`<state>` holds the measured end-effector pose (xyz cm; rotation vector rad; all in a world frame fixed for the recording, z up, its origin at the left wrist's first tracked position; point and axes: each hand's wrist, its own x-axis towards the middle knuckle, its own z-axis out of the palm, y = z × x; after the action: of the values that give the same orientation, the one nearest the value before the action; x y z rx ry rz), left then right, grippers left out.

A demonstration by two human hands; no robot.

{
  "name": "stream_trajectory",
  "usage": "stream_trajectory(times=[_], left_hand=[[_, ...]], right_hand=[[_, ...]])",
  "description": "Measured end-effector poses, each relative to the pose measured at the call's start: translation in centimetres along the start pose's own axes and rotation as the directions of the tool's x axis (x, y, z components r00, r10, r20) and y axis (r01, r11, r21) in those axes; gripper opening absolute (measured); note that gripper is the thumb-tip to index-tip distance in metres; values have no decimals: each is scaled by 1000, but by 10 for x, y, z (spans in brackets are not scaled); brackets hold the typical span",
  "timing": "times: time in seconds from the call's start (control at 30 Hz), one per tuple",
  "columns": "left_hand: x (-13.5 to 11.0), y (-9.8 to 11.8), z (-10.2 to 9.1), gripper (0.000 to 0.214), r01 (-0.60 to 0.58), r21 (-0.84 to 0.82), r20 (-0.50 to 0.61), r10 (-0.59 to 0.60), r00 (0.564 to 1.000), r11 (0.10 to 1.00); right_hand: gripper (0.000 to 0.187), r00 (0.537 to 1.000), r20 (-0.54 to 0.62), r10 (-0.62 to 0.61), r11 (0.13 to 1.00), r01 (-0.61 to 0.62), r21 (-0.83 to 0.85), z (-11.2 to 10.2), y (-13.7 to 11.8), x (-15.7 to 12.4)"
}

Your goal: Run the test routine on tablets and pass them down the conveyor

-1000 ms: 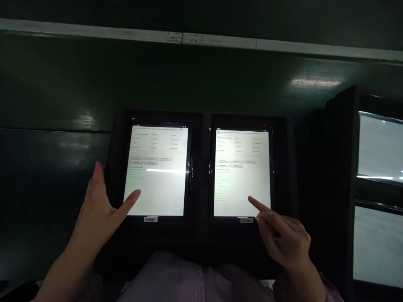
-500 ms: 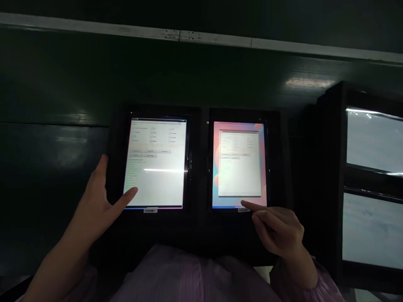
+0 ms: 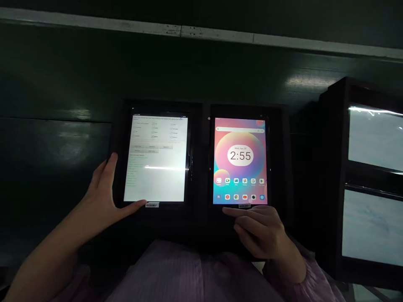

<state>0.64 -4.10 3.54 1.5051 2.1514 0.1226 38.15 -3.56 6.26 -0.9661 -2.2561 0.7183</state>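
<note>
Two lit tablets lie side by side in a black holder [image 3: 201, 222]. The left tablet [image 3: 156, 158] shows a white form with checkboxes and green text. The right tablet [image 3: 240, 161] shows a colourful home screen with a clock reading 2:55 and rows of app icons. My left hand [image 3: 105, 195] is spread around the left tablet's lower left corner, its thumb tip at the bottom edge of the screen. My right hand [image 3: 256, 230] rests just below the right tablet with the index finger stretched leftward along the bottom bezel and the other fingers curled; it holds nothing.
A dark green surface [image 3: 56, 142] surrounds the holder, with a pale strip [image 3: 201, 35] running along the back. At the right stands a black rack [image 3: 333, 176] holding two more lit white screens [image 3: 373, 180]. My striped pinkish garment [image 3: 176, 272] fills the bottom of the view.
The right tablet went from the white form, through a shrinking window, to the home screen as my right index finger slid down off it. My left thumb moved down to the left screen's bottom edge.
</note>
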Motion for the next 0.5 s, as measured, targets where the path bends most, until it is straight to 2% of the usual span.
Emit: stream_trajectory(times=[0.07, 0.17, 0.23, 0.3, 0.43, 0.5], left_hand=[[2, 15, 0, 154, 99, -71, -40, -102, 994, 993], [4, 29, 0, 145, 184, -307, -117, -230, 966, 934], [4, 30, 1, 147, 210, -470, -82, -279, 957, 857], [2, 26, 0, 150, 222, -562, -23, -284, 959, 797], [-1, 15, -8, 137, 229, -602, 58, -244, 968, 765], [0, 10, -12, 140, 240, -613, 120, -212, 970, 753]], right_hand=[[35, 1000, 6, 19, 998, -18, -52, 6, -1, 5], [38, 999, -2, 52, 991, -52, -121, 10, -2, 10], [40, 999, -6, 51, 991, -51, -126, 11, -2, 12], [41, 999, -3, 41, 990, -41, -132, 11, -2, 12], [42, 999, 20, 48, 987, -44, -157, 12, -3, 13], [41, 998, 32, 57, 987, -52, -151, 13, -3, 14]])
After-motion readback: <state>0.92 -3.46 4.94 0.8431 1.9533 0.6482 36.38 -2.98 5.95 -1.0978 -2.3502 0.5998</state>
